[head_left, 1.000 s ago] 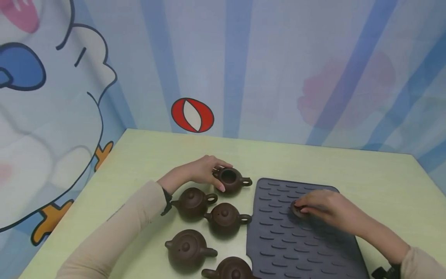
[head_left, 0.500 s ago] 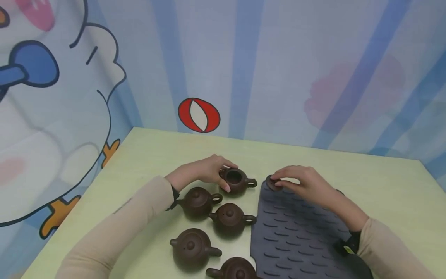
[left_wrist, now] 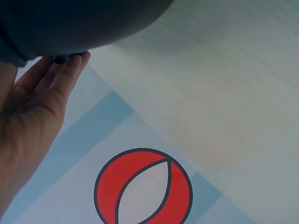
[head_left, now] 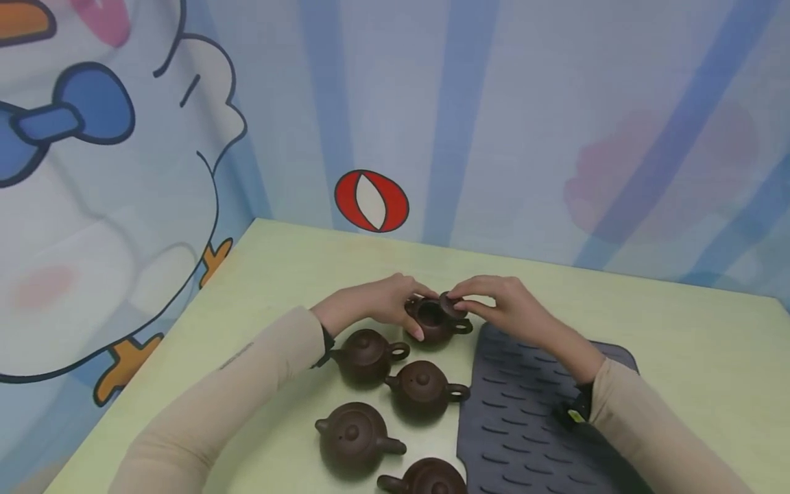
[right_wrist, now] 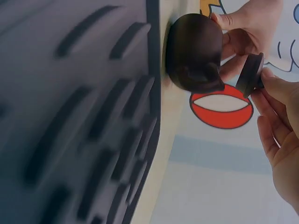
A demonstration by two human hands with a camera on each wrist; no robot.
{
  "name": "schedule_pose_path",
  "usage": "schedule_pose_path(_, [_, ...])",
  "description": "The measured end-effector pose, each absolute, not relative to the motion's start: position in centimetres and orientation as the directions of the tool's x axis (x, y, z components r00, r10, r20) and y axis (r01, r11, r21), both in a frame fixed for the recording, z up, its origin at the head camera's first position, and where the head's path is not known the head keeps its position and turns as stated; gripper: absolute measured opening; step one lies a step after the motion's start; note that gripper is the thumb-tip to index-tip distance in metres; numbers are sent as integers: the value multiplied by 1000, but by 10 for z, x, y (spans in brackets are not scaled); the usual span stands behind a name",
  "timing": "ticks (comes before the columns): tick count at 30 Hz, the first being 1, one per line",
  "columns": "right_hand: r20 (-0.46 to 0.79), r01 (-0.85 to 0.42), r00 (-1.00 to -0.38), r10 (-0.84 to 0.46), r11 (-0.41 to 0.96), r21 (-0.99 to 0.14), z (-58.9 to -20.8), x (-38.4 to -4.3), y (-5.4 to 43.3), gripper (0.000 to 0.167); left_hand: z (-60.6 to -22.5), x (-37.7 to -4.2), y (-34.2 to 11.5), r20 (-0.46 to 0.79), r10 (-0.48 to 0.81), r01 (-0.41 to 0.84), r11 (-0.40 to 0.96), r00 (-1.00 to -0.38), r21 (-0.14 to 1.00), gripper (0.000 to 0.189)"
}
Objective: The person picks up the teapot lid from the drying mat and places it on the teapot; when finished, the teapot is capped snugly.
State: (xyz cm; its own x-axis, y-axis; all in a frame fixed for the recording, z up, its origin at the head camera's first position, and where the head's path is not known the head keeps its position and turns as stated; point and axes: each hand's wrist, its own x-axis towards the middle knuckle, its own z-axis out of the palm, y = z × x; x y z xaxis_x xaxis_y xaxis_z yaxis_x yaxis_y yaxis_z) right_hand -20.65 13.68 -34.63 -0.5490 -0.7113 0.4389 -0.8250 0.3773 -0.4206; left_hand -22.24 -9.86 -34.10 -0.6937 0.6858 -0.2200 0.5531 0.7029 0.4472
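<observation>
At the back of the group, an uncovered brown teapot (head_left: 435,335) stands on the table with its dark opening upward and its loop handle to the right. My left hand (head_left: 384,300) grips its left side, thumb in front and fingers behind. The teapot's lid (right_wrist: 251,75) is pinched at its knob by my right hand (right_wrist: 286,163). In the head view the lid is tilted over the right part of the opening, beside the handle. The left wrist view shows my left hand partly hidden by a large, dark rounded shape (left_wrist: 93,23).
Several lidded brown teapots stand nearer: one (head_left: 365,357) by my left wrist, another (head_left: 422,392) right of it, a third (head_left: 352,439) farther forward, one cut off at the bottom edge. A dark ridged mat (head_left: 512,412) lies right, under my right forearm. A printed backdrop (head_left: 524,137) stands behind the table.
My right hand has carried the lid leftward and away from over the mat to the teapot's opening. My left hand keeps its grip on the teapot. The head view has shifted slightly.
</observation>
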Motion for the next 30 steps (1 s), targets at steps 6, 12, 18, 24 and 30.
schedule_pose_path(6, [416,-840,-518,-747,355,-410,-351,-211,119,24,-340,-224,-96,-205,700,573,690,-684,441,70])
schedule_pose_path(12, [347,-801,-555,-756,372,-469,-354,-209,109,22,-340,-224,-95,-198,710,584,680,-676,444,61])
schedule_pose_path(18, [305,-762,-612,-730,441,-475,-355,-204,112,22,-339,-223,-91,-206,718,587,673,-665,451,62])
schedule_pose_path(24, [280,-767,-614,-738,472,-435,-355,-198,118,26,-338,-216,-94,-263,710,574,691,-654,439,70])
schedule_pose_path(30, [199,-713,-672,-713,551,-435,-355,-183,142,39,-334,-207,-107,-314,655,523,746,-687,412,83])
